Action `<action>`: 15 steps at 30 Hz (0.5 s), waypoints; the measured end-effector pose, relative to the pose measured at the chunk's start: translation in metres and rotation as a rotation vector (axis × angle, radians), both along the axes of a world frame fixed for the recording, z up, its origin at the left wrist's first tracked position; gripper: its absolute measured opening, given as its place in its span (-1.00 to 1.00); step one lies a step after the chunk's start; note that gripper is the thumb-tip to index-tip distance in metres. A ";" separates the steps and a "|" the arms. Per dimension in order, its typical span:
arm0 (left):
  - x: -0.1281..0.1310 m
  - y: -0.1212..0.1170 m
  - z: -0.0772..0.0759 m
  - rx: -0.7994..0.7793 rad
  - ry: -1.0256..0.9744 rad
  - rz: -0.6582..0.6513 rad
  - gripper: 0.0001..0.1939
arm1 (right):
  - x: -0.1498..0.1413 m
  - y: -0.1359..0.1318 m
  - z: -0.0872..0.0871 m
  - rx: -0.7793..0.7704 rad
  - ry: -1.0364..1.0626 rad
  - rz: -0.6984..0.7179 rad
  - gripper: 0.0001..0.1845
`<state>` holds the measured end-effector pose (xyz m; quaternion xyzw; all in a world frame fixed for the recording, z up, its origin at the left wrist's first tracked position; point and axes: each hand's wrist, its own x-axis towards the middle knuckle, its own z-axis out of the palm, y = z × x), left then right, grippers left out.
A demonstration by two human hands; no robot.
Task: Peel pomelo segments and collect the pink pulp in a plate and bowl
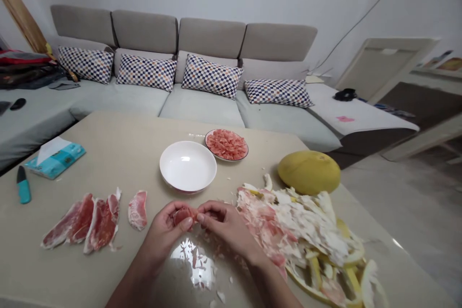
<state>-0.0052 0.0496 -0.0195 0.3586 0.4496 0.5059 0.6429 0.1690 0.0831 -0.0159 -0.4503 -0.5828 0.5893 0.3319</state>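
Observation:
My left hand (166,229) and my right hand (224,225) meet over the table's near middle, both pinched on one pink pomelo segment (182,214). Small white skin scraps (197,262) lie on the table just under my hands. Several pink segments (84,221) lie in a row to the left, and one more segment (138,209) sits beside them. An empty white bowl (187,166) stands just beyond my hands. Behind it a plate of peeled pink flesh (226,145) stands.
A heap of white pith and yellow peel (306,231) fills the table's right side, with a whole yellow pomelo (309,172) behind it. A tissue pack (56,157) and a teal-handled knife (23,184) lie far left. A grey sofa (202,106) with checked cushions stands beyond the table.

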 end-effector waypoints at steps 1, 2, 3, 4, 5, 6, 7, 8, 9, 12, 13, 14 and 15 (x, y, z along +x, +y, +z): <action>0.001 0.000 0.000 -0.010 -0.009 -0.001 -0.68 | 0.000 0.001 -0.004 -0.055 0.050 -0.001 -0.68; 0.002 0.000 0.000 -0.018 -0.020 0.003 -0.68 | 0.000 0.001 -0.008 -0.096 0.095 -0.008 -0.65; 0.003 0.001 0.000 -0.026 -0.031 0.007 -0.68 | -0.001 0.002 -0.012 -0.127 0.134 -0.021 -0.64; 0.003 0.001 -0.001 -0.034 -0.040 0.010 -0.67 | -0.001 0.002 -0.015 -0.149 0.167 -0.039 -0.62; 0.004 0.001 -0.002 -0.044 -0.047 0.014 -0.67 | -0.002 0.002 -0.018 -0.169 0.194 -0.055 -0.61; 0.005 0.001 -0.003 -0.052 -0.056 0.015 -0.66 | -0.003 0.002 -0.020 -0.188 0.220 -0.074 -0.60; 0.005 0.001 -0.005 -0.059 -0.066 0.015 -0.66 | -0.004 0.002 -0.022 -0.205 0.244 -0.093 -0.59; 0.005 0.000 -0.006 -0.067 -0.079 0.017 -0.65 | -0.005 0.001 -0.023 -0.219 0.265 -0.109 -0.58; 0.005 0.000 -0.007 -0.075 -0.094 0.022 -0.65 | -0.006 0.001 -0.023 -0.230 0.282 -0.123 -0.57; 0.005 0.000 -0.007 -0.067 -0.115 0.027 -0.66 | -0.007 0.000 -0.021 -0.212 0.290 -0.132 -0.57; 0.005 0.000 -0.006 -0.054 -0.103 0.022 -0.69 | -0.006 0.000 -0.020 -0.185 0.273 -0.118 -0.58; 0.005 0.000 -0.006 -0.035 -0.083 0.013 -0.72 | -0.005 -0.001 -0.019 -0.151 0.245 -0.100 -0.60; 0.005 -0.001 -0.005 -0.014 -0.060 0.000 -0.75 | -0.004 -0.001 -0.018 -0.111 0.209 -0.084 -0.62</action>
